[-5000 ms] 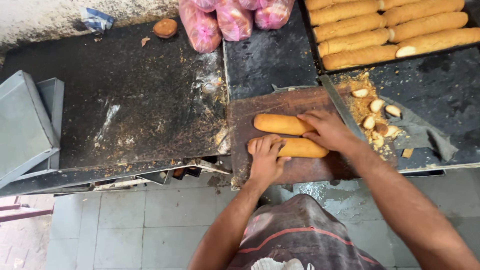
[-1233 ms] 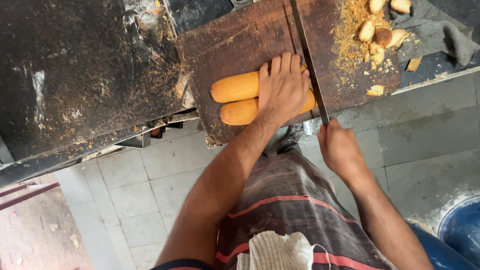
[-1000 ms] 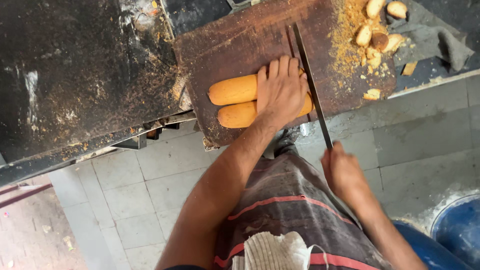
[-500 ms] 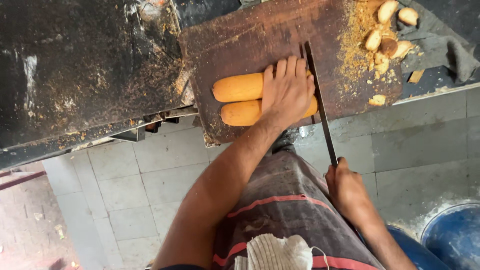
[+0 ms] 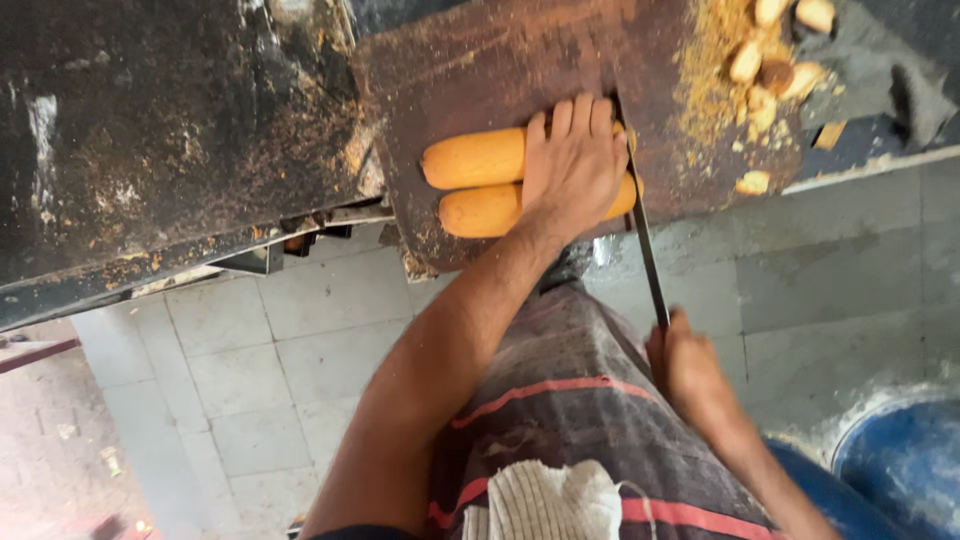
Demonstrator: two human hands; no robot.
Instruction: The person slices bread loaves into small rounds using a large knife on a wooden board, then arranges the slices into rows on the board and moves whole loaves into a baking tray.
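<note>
A: State the position of the hands.

B: Left hand (image 5: pixel 575 165) lies flat, fingers together, pressing two bread rolls (image 5: pixel 480 182) on the cutting board (image 5: pixel 480 70). Right hand (image 5: pixel 690 370) is clenched around the handle of one long knife (image 5: pixel 640 235), well back from the board's near edge.

A: Blade position?

B: Along the rolls' right ends, just beside the left hand.

A: Open room?

B: Bare board lies beyond the rolls. Cut bread ends (image 5: pixel 770 50), about six, occupy the right corner. The dark counter (image 5: pixel 150 130) extends left.
</note>
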